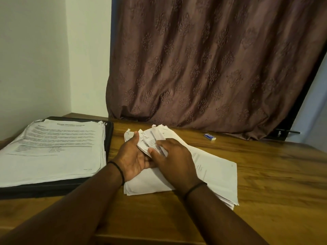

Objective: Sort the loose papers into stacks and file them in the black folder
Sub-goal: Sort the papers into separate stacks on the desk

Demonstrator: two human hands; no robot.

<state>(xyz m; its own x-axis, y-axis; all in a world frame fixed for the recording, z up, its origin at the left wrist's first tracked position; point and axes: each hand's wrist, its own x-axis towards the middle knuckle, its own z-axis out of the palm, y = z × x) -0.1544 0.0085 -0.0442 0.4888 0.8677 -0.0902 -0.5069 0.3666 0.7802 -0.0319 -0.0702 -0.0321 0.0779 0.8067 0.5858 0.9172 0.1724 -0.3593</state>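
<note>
Between your two hands, at the middle of the table (274, 174), a fan of small slips (150, 138) is held just above the loose papers. Your left hand (134, 160) lies palm up under them, fingers only gently bent, with the thumb (135, 137) pressed down on top so the slips are pinched against the palm. Your right hand (174, 161) comes over from the right, back of the hand up, its fingers (157, 152) curled with their tips on the near ends of the same slips; whether its thumb is beneath them you cannot tell. The slips run lengthwise from near to far, leaning a little right, their ragged ends pointing toward the curtain (212, 68). Each wrist wears a thin black band. Under both hands lies the loose pile (217, 172), unevenly squared, its long axis slanting from far left to near right, the near-right corner fanned out into many edges. Well to the left, the black folder (108, 138) lies open flat against the white wall (35, 50), carrying a thick stack of printed sheets (53, 152) with the heading at the far edge, so the pages point away from you. Far to the right, near the curtain's hem, sits a small blue-and-white eraser (210, 136), apart from all the paper.
</note>
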